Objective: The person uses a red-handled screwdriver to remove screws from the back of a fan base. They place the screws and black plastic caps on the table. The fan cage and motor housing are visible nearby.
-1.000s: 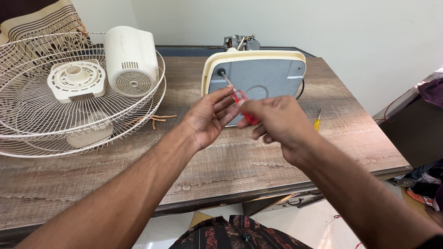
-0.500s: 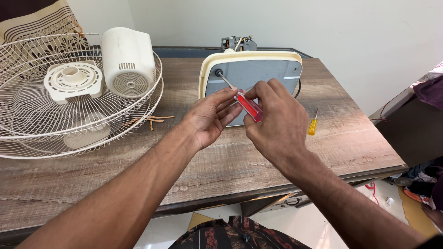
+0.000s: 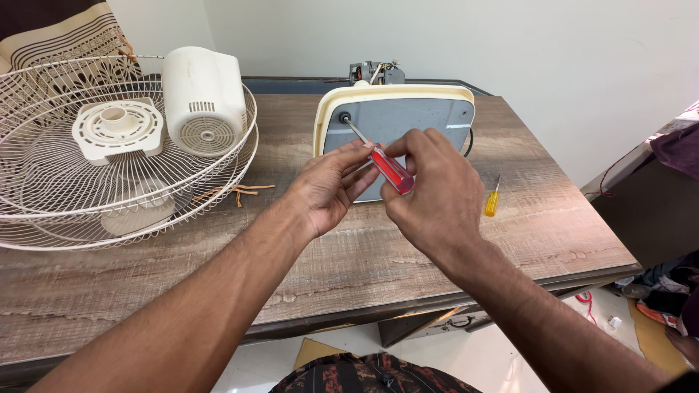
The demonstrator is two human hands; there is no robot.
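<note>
The right hand (image 3: pixel 429 185) grips the red screwdriver (image 3: pixel 389 169); the left hand (image 3: pixel 331 185), half open, steadies its shaft. At 3 o'clock the table (image 3: pixel 553 225) is bare near its edge.

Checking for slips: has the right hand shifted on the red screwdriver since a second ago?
Yes. The right hand moved up the red screwdriver, toward the fan base.

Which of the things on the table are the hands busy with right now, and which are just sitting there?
In use:
- red screwdriver, held by the right hand, steadied by the left hand
- fan base, tipped on edge, tool tip in a corner hole

Lying about:
- yellow screwdriver
- wire fan guards
- white motor cover
- motor behind the base
</note>
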